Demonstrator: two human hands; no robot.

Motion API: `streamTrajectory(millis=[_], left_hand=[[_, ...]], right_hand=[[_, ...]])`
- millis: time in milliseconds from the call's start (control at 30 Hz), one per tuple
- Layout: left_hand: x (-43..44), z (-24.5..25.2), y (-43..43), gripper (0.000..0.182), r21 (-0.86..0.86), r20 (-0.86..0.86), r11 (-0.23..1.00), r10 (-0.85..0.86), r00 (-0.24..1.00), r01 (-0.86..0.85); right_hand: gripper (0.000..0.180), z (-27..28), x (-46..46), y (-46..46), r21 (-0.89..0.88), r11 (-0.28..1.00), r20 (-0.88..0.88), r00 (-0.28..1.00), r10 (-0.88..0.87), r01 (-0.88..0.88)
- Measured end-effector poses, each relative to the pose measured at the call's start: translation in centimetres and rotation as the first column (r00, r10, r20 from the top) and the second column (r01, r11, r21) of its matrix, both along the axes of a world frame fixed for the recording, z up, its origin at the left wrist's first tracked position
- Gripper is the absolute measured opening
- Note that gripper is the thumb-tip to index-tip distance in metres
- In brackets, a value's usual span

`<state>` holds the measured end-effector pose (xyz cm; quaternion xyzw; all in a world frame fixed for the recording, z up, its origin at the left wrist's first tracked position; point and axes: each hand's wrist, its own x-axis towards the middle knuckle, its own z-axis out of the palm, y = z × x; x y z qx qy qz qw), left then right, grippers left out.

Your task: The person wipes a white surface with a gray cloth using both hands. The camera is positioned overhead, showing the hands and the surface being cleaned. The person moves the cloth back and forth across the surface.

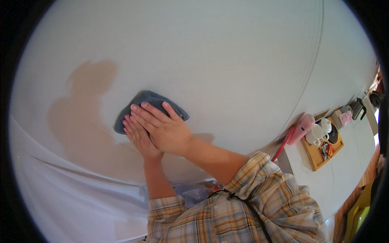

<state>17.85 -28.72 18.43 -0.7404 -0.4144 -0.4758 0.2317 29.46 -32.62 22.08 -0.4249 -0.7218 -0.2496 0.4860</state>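
Note:
A folded dark grey cloth point(148, 96) lies flat against the pale wall point(231, 66), pinned there by both palms. My right hand point(165, 130) is spread over the cloth's lower middle, its thumb apart from the fingers, and partly overlaps my left hand. The fingertips of my left hand point(139, 139) rest on the cloth's lower left corner. Much of the cloth's lower part is hidden beneath the hands. The plaid shirt sleeves end near the elbows, and both forearms reach up from below.
Sheer white curtain point(91, 200) hangs at the lower left. On the right, a white marbled table point(349, 164) bears a wooden tray point(316, 164) with white mugs point(314, 135), a pink bottle point(301, 129) and a dark kettle point(358, 107). A red strip point(283, 144) leans near the bottle.

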Motion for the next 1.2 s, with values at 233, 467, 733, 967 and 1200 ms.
streamTrajectory(millis=[233,467,733,967,1200], left_hand=[[-5.2,-0.4,0.3,0.069,-0.103,0.063,0.992,-0.069,0.996,0.075],[-3.5,1.2,-0.1,0.070,-0.112,0.091,0.981,-0.147,0.985,0.157],[2.7,1.5,0.0,0.068,0.038,-0.067,0.988,-0.145,0.987,0.148],[10.1,1.7,-2.2,0.073,0.047,-0.242,0.982,-0.168,0.955,0.185],[19.1,1.1,-5.0,0.051,0.044,-0.300,0.982,-0.163,0.940,0.184]], right_hand=[[0.047,-1.1,-5.2,1.2,-0.023,0.999,-0.037,0.998,0.041,-0.042],[0.053,-0.9,-3.4,0.7,0.004,0.999,-0.066,0.997,0.043,-0.043],[0.055,-1.1,2.4,-1.6,-0.023,0.997,-0.159,0.984,-0.076,0.074],[0.055,-3.1,9.4,-3.6,-0.037,0.972,-0.204,0.951,-0.233,0.230],[0.054,-4.7,17.4,-6.4,-0.090,0.942,-0.295,0.895,-0.335,0.323]])
